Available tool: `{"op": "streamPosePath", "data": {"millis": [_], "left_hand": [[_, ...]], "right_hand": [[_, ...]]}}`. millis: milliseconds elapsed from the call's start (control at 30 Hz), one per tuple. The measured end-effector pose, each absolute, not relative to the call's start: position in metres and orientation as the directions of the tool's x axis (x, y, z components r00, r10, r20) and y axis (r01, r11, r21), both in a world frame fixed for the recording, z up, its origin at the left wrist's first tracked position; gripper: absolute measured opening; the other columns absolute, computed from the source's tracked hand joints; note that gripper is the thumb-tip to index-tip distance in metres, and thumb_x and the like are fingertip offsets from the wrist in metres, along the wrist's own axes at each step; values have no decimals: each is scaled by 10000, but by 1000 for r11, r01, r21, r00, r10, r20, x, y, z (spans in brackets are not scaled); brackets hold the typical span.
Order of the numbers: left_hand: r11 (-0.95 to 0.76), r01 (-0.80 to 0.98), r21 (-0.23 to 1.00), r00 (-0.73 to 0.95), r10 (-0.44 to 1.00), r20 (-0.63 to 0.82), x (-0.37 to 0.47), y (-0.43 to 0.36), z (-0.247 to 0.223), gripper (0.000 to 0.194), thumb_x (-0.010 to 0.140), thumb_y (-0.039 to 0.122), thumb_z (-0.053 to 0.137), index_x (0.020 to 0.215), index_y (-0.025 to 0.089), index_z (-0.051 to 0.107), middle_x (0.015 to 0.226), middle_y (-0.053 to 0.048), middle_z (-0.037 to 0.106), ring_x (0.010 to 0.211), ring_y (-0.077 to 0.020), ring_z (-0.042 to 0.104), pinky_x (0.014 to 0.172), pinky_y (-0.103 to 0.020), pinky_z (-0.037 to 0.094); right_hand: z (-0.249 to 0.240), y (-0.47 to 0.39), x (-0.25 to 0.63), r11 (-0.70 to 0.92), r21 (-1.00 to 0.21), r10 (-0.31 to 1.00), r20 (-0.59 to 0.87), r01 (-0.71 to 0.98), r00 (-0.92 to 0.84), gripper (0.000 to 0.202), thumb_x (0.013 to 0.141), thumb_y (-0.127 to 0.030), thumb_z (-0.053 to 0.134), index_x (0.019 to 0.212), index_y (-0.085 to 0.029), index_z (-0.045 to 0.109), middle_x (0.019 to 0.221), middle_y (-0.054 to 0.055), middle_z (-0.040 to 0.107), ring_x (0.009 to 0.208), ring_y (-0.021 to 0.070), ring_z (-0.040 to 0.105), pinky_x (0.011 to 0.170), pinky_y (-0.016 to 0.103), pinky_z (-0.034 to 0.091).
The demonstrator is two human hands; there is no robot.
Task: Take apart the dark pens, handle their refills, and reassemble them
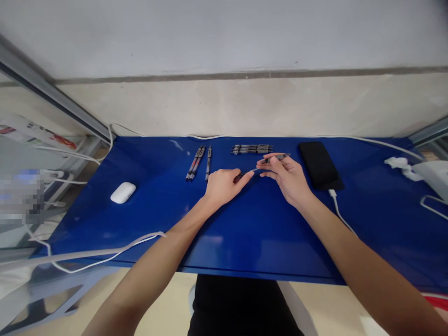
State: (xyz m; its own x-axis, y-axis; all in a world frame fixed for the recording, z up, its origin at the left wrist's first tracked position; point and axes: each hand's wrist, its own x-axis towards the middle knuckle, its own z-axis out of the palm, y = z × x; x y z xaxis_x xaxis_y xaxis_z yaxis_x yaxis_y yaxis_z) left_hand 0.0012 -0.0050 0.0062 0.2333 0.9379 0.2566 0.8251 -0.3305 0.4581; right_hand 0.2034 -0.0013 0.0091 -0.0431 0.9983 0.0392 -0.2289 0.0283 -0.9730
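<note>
Above the middle of the blue table, my left hand (226, 186) pinches a thin dark pen piece, with a slender pale length reaching toward the other hand. My right hand (289, 179) is closed on a grey pen barrel (276, 159), its tip pointing up and right. Whether the two pieces join is hidden by the fingers. Just beyond the hands lies a row of several pens (252, 149), set sideways. To the left are two pens side by side (195, 163) and a single pen (209, 162), all lying lengthwise.
A black phone (320, 165) lies right of my right hand, with a white charging cable (336, 205) plugged in. A white earbud case (123, 192) is at the left. Crumpled tissue (404, 167) lies far right. Another white cable (140, 240) crosses near my left forearm. A wall (224, 105) stands behind.
</note>
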Motion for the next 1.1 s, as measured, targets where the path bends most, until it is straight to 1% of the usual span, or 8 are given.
{"op": "streamPosePath", "data": {"millis": [67,167,300,467,633,867,1000,1100], "left_hand": [[-329,829,452,233,938,255,1,-5,6,654,969,696,401,569,191,514,544,-27,590,522,-148,516,522,-288,208],[-326,835,443,236,940,246,1,-5,5,646,971,686,408,574,191,527,554,-30,600,531,-151,524,526,-289,210],[-324,837,441,246,942,226,1,-4,6,645,967,689,409,578,191,537,565,-31,611,532,-152,527,524,-289,202],[-314,839,444,238,946,218,1,-5,7,653,964,700,403,586,193,565,576,-37,622,540,-155,537,521,-288,206],[-310,838,450,232,947,221,2,-5,7,652,961,700,410,583,194,571,569,-38,616,538,-156,536,517,-289,210],[-315,841,440,243,947,211,1,-4,7,633,964,680,423,579,192,544,565,-32,612,543,-158,542,517,-287,196],[-320,838,441,246,944,219,1,-5,6,630,966,677,422,582,193,542,563,-29,608,538,-157,540,516,-288,194],[-318,837,445,241,945,222,2,-5,7,631,961,688,426,587,196,555,565,-30,609,539,-159,543,515,-290,198]], "right_hand": [[10,-2,203,11,-972,997,29,-233,-74,273,896,-475,726,1027,-236,731,991,74,780,963,228,748,819,368,615],[11,-4,202,-7,-968,994,21,-250,-109,282,905,-482,714,1036,-233,716,963,70,795,908,221,766,841,380,618],[11,-4,200,-32,-962,991,4,-271,-132,294,899,-493,719,1018,-224,707,950,67,800,857,205,771,832,365,619],[12,-3,201,-55,-958,991,-17,-281,-135,326,887,-513,724,1015,-215,692,933,76,802,823,212,774,816,379,622],[10,-2,201,-44,-961,992,-9,-272,-128,333,883,-516,727,1021,-214,693,940,81,800,828,215,773,833,392,620],[6,-5,198,-45,-968,988,-7,-246,-155,296,898,-471,727,1032,-208,699,960,84,799,851,212,770,840,384,621],[8,-5,197,-43,-967,990,-8,-250,-142,319,920,-519,680,1036,-222,673,942,78,802,834,215,772,820,390,626],[11,-5,197,-54,-971,992,-25,-233,-122,354,912,-554,674,1014,-216,668,924,83,802,817,218,773,801,380,626]]}}
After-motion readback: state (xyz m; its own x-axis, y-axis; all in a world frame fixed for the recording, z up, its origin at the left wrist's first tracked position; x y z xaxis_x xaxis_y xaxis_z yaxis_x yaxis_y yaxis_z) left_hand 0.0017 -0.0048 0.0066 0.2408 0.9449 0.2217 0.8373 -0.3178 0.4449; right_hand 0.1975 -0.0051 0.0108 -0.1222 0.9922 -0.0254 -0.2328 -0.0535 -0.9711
